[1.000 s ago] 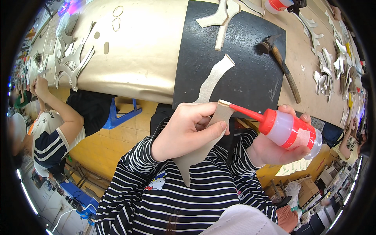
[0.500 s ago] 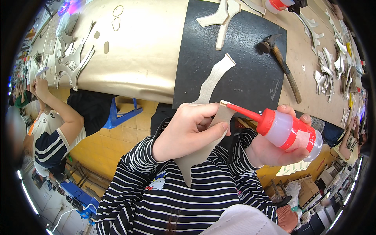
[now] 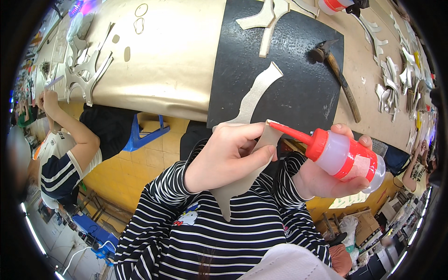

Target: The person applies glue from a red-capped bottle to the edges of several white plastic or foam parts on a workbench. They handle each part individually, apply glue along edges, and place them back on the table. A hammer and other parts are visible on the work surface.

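My left hand (image 3: 228, 156) pinches a curved, light grey-beige cut piece (image 3: 237, 186), perhaps leather or fabric, between thumb and fingers. The piece hangs down in front of my striped top. Wrapped in my right hand (image 3: 319, 179) is a squeeze bottle (image 3: 350, 156) with clear walls, a red band and a red cap. Its long red nozzle points left, the tip at the upper edge of the held piece, close to my left fingertips. Just beyond my left hand, a similar pale curved strip (image 3: 255, 95) lies on the black mat (image 3: 298, 93).
A hammer (image 3: 343, 86) rests on the mat's right side, with pale cut pieces (image 3: 268, 21) at its far edge. More pieces (image 3: 392, 88) are heaped at the right. Another bottle (image 3: 333, 4) stands at the far edge. On the left, a co-worker (image 3: 70, 154) sits beside a blue stool (image 3: 144, 133).
My left hand and the held piece have shifted slightly to the right. The nozzle tip has moved a little rightward along the piece's upper edge; the bottle is nearly still.
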The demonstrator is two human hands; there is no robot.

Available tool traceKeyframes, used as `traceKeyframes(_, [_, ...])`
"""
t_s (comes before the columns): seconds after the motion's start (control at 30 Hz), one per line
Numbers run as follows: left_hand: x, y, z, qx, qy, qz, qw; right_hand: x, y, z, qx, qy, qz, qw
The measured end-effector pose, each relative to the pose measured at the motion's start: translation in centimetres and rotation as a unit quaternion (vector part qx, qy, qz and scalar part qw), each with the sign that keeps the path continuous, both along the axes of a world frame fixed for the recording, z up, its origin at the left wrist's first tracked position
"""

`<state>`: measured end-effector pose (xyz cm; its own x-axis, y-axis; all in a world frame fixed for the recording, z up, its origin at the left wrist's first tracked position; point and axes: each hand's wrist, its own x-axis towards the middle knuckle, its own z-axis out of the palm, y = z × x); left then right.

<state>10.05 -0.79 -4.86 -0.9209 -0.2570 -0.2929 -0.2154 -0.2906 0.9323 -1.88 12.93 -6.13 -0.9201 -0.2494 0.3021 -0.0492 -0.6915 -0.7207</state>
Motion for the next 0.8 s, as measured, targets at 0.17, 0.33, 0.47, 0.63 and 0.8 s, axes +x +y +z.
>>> traceKeyframes(0.17, [0.26,-0.37,0.22,0.008,-0.046,-0.052,0.998,0.09,-0.30,-0.02,-0.002,-0.001,-0.026,1.000])
traceKeyframes(0.33, [0.09,-0.60,0.47,0.006,-0.043,-0.073,0.996,0.19,-0.26,0.24,0.035,0.008,0.001,0.999])
traceKeyframes(0.47, [0.10,-0.62,0.51,0.002,-0.030,-0.074,0.997,0.31,-0.42,0.04,0.083,-0.018,-0.080,0.993])
traceKeyframes(0.63, [0.14,-0.49,0.52,0.016,-0.034,-0.057,0.998,0.07,-0.26,-0.06,0.130,-0.061,-0.145,0.979])
traceKeyframes(0.8, [0.08,-0.62,0.47,0.006,-0.052,-0.070,0.996,-0.13,0.33,0.07,0.146,-0.034,-0.115,0.982])
